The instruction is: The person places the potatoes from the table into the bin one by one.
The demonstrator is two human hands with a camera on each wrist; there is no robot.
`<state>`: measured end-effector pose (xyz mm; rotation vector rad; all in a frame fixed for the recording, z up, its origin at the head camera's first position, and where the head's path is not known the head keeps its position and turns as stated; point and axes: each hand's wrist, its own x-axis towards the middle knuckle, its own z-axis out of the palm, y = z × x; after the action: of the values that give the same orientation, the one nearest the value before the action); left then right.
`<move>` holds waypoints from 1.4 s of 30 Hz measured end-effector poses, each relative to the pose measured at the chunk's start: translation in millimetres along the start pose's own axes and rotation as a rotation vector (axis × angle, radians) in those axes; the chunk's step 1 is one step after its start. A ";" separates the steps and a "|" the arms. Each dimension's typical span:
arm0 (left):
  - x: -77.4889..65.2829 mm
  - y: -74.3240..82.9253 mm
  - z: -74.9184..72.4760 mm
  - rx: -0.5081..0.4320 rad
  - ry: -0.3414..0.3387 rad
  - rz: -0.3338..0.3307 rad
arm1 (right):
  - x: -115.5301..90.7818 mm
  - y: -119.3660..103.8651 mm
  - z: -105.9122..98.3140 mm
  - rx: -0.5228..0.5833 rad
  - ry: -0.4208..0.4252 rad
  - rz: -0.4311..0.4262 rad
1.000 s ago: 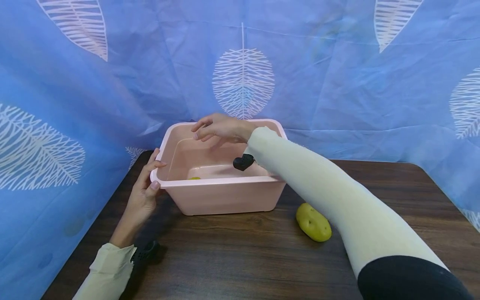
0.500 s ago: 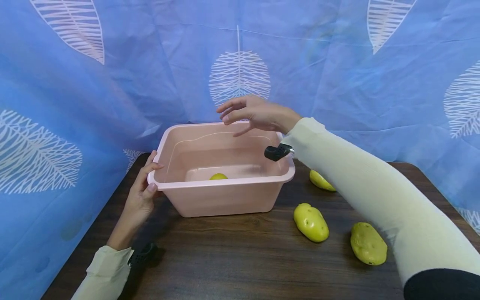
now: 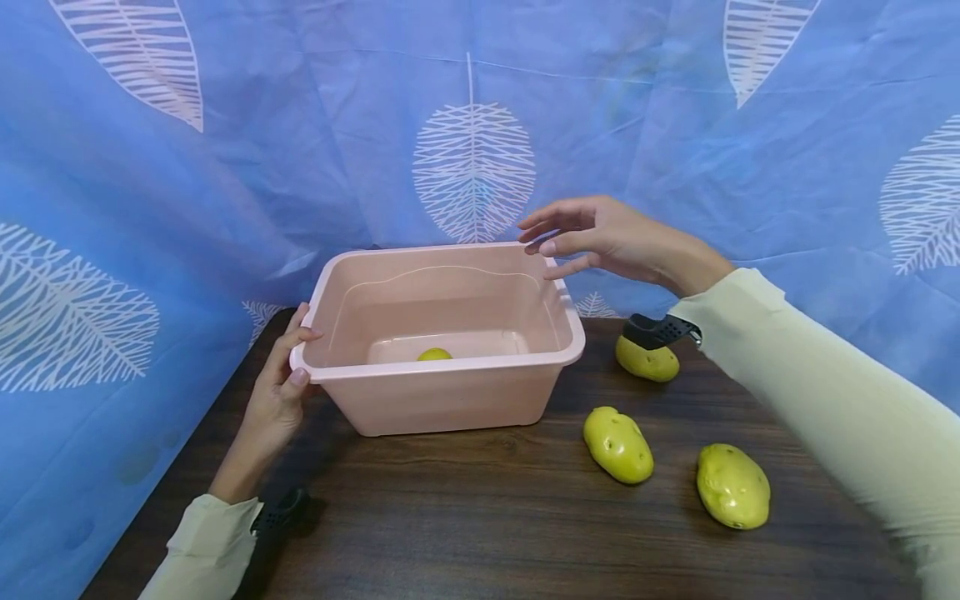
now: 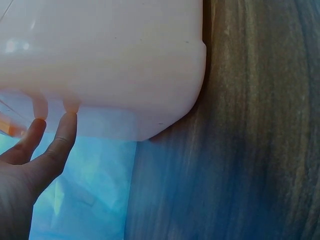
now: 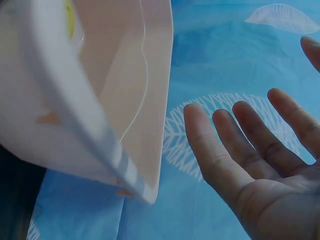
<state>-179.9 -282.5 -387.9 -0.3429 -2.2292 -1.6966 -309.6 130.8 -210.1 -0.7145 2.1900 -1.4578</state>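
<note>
A pink plastic basin [image 3: 442, 396] stands on the table, one yellow-green potato [image 3: 434, 354] showing inside it over the near rim. My left hand [image 3: 279, 387] holds the basin's left end, thumb and fingers at the rim; the left wrist view has its fingertips [image 4: 67, 122] against the pink wall. My right hand [image 3: 600, 237] is held in the air at the basin's far right corner, fingers loosely spread and nothing in them. In the right wrist view that hand [image 5: 270, 165] appears beside the basin's rim [image 5: 85, 110], palm bare.
Three more potatoes lie right of the basin: one [image 3: 647, 362] partly behind the right wrist's black strap [image 3: 652, 331], one [image 3: 618, 446] near the basin, one [image 3: 733, 487] farther right. A blue leaf-patterned cloth [image 3: 337, 125] hangs behind the dark wooden table [image 3: 465, 517].
My right hand has moved from over the basin to its right end. The potato inside shows farther right than at first. More potatoes have come into sight. The left hand keeps its hold.
</note>
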 end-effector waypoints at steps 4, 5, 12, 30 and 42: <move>-1.3 -0.8 -0.9 -0.024 0.007 -0.003 | -22.7 6.1 -4.8 0.003 0.001 -0.029; -1.6 -0.9 -1.0 -0.032 0.007 -0.003 | -28.3 8.6 -6.0 0.000 0.006 -0.036; -2.8 -1.3 -0.2 -0.040 -0.006 0.000 | -67.8 39.8 -18.0 -0.083 0.083 -0.063; -0.9 -1.5 0.2 -0.044 0.004 0.021 | -123.4 137.1 -45.9 -0.144 0.260 0.012; -1.1 0.6 3.1 -0.001 0.004 0.001 | -128.3 178.8 -55.3 -0.287 0.310 0.098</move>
<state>-179.0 -279.3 -388.5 -0.3412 -2.2253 -1.6963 -275.3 307.2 -348.5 -0.4846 2.6674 -1.2903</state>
